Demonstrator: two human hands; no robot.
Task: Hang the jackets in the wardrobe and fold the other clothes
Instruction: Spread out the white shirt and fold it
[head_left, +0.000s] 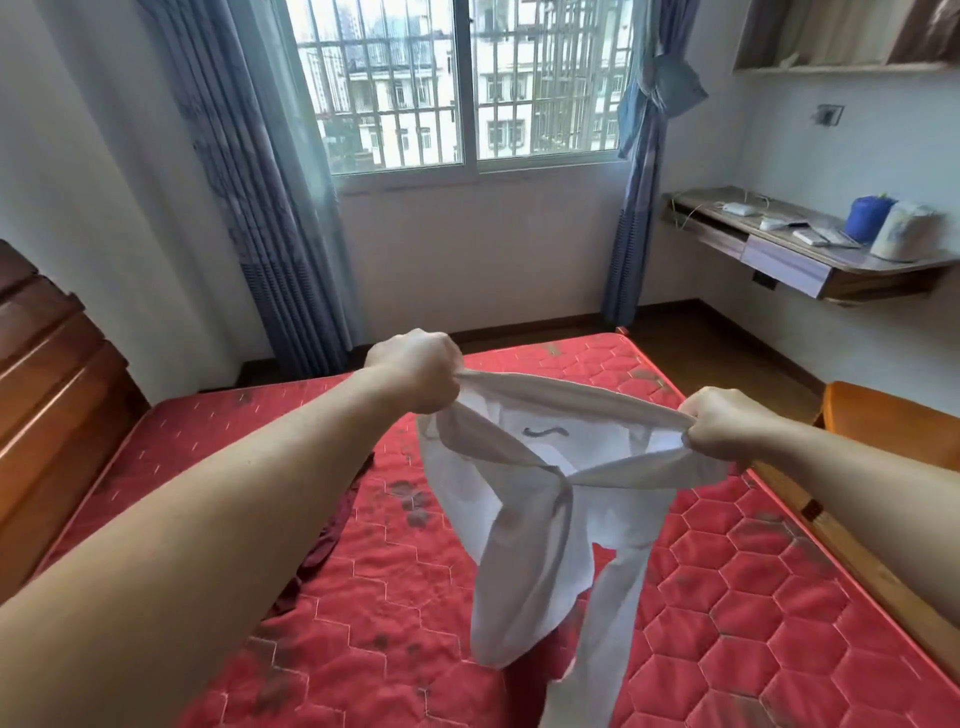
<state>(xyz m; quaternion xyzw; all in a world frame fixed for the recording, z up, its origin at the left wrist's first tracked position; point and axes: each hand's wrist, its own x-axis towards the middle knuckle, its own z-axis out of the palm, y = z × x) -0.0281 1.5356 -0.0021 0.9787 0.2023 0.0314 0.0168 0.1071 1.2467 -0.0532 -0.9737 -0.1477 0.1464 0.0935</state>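
Two bare forearms reach out over a bed with a red quilted mattress (727, 597). The left hand (415, 371) and right hand (722, 423) each grip one end of the top edge of a white garment (530, 499), stretched between them, its lower parts hanging down above the mattress. A dark red cloth (322, 551) lies on the mattress beneath the left forearm. Behind are a barred window (467, 88), blue curtains (249, 171), and a wall-mounted counter (810, 254) carrying a blue container (870, 218).

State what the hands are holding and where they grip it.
Both the left hand and right hand grip a white garment at its top edge.
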